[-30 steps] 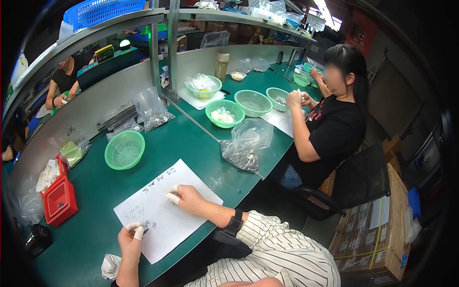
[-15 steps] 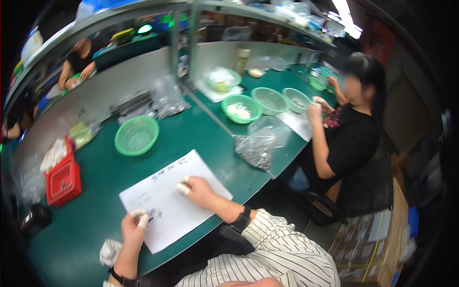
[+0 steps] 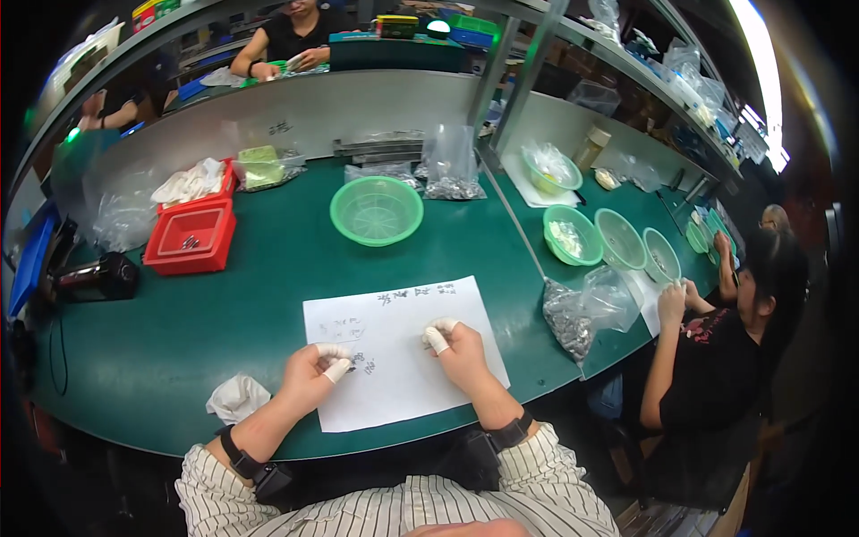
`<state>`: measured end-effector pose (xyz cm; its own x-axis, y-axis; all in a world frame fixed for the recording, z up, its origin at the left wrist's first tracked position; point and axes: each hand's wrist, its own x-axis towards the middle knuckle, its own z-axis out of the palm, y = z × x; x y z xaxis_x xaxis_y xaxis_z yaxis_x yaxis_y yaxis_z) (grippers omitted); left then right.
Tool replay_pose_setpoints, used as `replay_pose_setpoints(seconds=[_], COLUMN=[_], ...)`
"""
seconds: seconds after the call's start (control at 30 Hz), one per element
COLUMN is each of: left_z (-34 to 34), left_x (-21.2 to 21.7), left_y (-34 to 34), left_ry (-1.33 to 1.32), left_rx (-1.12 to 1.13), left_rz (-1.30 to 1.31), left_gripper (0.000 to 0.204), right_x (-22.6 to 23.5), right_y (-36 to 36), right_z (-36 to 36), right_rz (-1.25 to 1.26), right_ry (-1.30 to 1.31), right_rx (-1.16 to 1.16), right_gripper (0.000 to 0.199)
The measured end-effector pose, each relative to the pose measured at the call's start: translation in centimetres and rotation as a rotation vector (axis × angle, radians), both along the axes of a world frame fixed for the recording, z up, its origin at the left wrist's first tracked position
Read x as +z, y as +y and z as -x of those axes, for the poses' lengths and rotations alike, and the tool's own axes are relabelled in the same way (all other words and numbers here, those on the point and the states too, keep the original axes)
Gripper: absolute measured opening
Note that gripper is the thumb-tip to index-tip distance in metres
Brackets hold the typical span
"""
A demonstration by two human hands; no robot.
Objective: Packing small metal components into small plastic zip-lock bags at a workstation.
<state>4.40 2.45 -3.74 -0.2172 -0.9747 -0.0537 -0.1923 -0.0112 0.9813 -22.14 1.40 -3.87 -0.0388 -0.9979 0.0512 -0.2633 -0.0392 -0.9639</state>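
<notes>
A white sheet of paper [image 3: 407,394] with handwriting along its far edge and left side lies on the green table in front of me. Over its left part is my left hand [image 3: 313,374], white finger cots on its fingers, thumb and fingertips pinched together. Something small and dark shows by those fingertips, but I cannot tell it from the writing beneath. My right hand [image 3: 458,356], also in white finger cots, is held above the right part of the sheet with its fingers closed. Whatever is between them is hidden. A crumpled white cloth [image 3: 238,398] rests beside my left forearm.
Beyond the paper stands a green basket [image 3: 376,215]. Red bins [image 3: 190,237] with a few small parts are at left. A bag of small metal parts [image 3: 573,327] lies at right, near more green bowls [image 3: 619,237]. A co-worker [image 3: 716,358] sits at right.
My view has swung round, so the table and paper appear straighter and the co-worker farther right. Both hands stay over the sheet with fingers closed, the right one now nearer its right side.
</notes>
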Motion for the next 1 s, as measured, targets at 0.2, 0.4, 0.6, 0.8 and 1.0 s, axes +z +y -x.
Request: replay_pose_setpoints(seconds=[0.2, 0.4, 0.6, 0.8, 1.0], left_z=[0.0, -0.1, 0.3, 0.3, 0.1], left_x=[0.5, 0.2, 0.3, 0.5, 0.3], left_y=[-0.2, -0.3, -0.5, -0.5, -0.5], left_ry=[0.013, 0.058, 0.076, 0.037, 0.043], left_rx=[-0.063, -0.009, 0.017, 0.015, 0.016], left_rz=[-0.002, -0.012, -0.013, -0.020, -0.019], left_gripper=[0.012, 0.013, 0.015, 0.013, 0.013], right_x=[0.0, 0.2, 0.8, 1.0, 1.1], right_y=[-0.3, -0.3, -0.2, -0.3, -0.3], right_z=[-0.1, -0.1, -0.1, 0.1, 0.0], right_rz=[0.027, 0.039, 0.039, 0.063, 0.078], right_ry=[0.007, 0.028, 0.014, 0.039, 0.036], right_rx=[-0.030, -0.021, -0.001, 0.018, 0.029], right_gripper=[0.015, 0.015, 0.016, 0.016, 0.017])
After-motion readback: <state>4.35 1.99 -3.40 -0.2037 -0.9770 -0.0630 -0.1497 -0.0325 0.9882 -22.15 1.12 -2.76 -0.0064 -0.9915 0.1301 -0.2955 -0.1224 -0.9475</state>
